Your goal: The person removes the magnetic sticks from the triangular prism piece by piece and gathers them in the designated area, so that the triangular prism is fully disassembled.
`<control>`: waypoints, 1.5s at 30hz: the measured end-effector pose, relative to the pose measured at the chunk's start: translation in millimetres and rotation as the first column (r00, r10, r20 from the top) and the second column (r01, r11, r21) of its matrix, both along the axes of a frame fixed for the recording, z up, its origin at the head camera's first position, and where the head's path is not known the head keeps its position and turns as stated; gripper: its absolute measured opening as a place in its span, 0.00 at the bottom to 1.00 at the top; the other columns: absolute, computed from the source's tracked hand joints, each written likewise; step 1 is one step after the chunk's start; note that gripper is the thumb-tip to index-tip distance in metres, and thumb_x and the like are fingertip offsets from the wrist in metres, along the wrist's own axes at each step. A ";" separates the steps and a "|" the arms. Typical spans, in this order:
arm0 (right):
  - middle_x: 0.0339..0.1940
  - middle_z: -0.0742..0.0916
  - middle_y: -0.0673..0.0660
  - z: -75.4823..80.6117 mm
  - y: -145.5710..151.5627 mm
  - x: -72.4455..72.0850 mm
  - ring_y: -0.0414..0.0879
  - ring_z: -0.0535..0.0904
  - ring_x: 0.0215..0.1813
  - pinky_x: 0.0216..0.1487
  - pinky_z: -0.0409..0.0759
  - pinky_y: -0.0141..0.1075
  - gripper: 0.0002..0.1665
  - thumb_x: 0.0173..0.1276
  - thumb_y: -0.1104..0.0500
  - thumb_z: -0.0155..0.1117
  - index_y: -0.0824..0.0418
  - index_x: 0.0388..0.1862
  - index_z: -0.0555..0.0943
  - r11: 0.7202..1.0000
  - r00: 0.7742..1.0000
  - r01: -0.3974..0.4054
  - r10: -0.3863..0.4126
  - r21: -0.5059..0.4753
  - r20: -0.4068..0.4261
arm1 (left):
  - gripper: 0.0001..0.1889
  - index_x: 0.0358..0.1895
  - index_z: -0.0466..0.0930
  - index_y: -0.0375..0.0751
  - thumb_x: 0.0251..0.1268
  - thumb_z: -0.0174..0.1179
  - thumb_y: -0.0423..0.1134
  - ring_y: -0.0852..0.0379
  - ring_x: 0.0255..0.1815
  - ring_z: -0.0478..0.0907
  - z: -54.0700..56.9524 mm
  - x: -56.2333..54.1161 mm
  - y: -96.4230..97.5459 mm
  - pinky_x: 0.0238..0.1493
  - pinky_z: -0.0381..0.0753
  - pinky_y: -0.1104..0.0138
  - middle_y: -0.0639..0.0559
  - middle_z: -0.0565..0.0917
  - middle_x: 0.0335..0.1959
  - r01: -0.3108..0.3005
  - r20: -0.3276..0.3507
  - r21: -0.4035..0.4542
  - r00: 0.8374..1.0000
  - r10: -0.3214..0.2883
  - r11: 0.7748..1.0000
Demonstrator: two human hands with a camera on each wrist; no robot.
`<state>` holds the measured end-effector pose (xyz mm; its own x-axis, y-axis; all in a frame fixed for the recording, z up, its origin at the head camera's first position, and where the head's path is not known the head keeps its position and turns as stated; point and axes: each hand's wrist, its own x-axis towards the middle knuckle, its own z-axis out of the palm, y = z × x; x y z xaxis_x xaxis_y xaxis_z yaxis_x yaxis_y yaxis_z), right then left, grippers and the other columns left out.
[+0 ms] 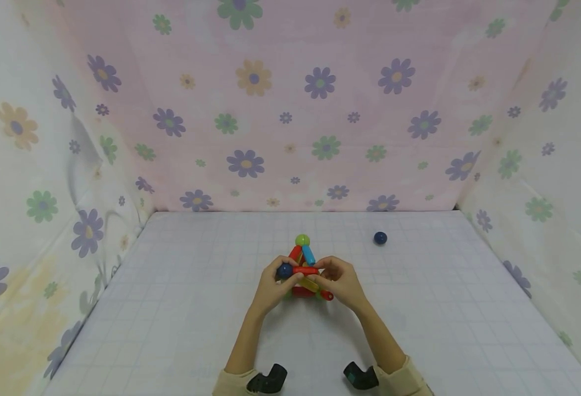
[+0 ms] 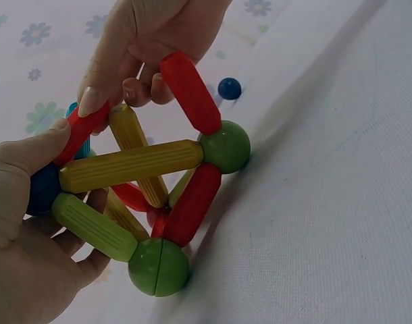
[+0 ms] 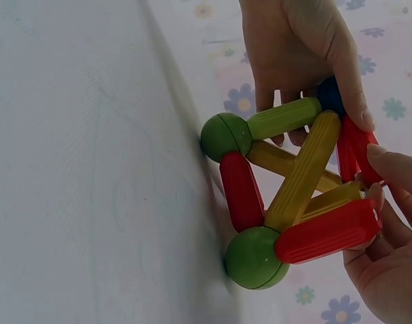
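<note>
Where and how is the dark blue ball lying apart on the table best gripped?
Probably around its widest part, pinched on opposite sides, with the right hand coming from above and the near side. The dark blue ball is round with no visible handle, and sits apart from the rod frame, leaving its sides free.

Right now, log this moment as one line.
Left hand: holds blue ball; right hand: pinches red rod; rod-and-ball structure: between hands; loose blue ball: on table, apart
</note>
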<state>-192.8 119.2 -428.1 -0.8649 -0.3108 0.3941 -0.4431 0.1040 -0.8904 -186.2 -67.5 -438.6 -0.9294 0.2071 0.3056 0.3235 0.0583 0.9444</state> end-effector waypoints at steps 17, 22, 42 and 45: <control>0.29 0.82 0.69 0.5 -3.2 1.3 0.45 0.71 0.21 0.17 0.70 0.27 0.09 0.55 0.76 0.64 0.77 0.36 0.78 0.999 0.999 0.037 -0.037 0.009 -0.031 | 0.11 0.44 0.72 0.27 0.59 0.61 0.27 0.55 0.40 0.73 0.9 0.1 -0.6 0.44 0.74 0.68 0.37 0.78 0.41 0.004 0.008 -0.002 1.000 -0.004 1.000; 0.28 0.81 0.69 -2.3 -2.6 0.3 0.45 0.71 0.20 0.17 0.69 0.26 0.09 0.55 0.76 0.64 0.77 0.36 0.78 0.999 0.999 0.036 -0.035 0.005 -0.027 | 0.15 0.49 0.73 0.26 0.59 0.61 0.27 0.53 0.42 0.74 -1.4 1.3 1.2 0.44 0.75 0.70 0.34 0.78 0.47 -0.030 -0.024 0.011 0.999 0.030 0.999; 0.29 0.82 0.68 -0.6 -4.6 3.3 0.45 0.71 0.21 0.19 0.72 0.28 0.10 0.54 0.76 0.66 0.76 0.36 0.79 0.997 0.997 0.073 -0.072 0.006 -0.039 | 0.16 0.50 0.76 0.22 0.58 0.61 0.25 0.57 0.41 0.80 -8.7 12.0 -1.3 0.48 0.77 0.69 0.33 0.82 0.45 -0.232 -0.067 0.125 0.968 0.242 0.965; 0.28 0.82 0.67 -0.8 -5.0 4.0 0.43 0.69 0.20 0.18 0.69 0.28 0.09 0.53 0.77 0.66 0.76 0.35 0.79 0.998 0.996 0.066 -0.066 -0.006 -0.056 | 0.16 0.50 0.76 0.22 0.58 0.61 0.25 0.59 0.41 0.79 -8.9 11.8 -1.7 0.48 0.77 0.69 0.32 0.82 0.45 -0.228 -0.061 0.134 0.969 0.238 0.964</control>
<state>-188.8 114.2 -428.8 -0.8600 -0.2518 0.4439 -0.4848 0.1312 -0.8647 -174.4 -69.2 -447.5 -0.9203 -0.0569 0.3870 0.3863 0.0237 0.9221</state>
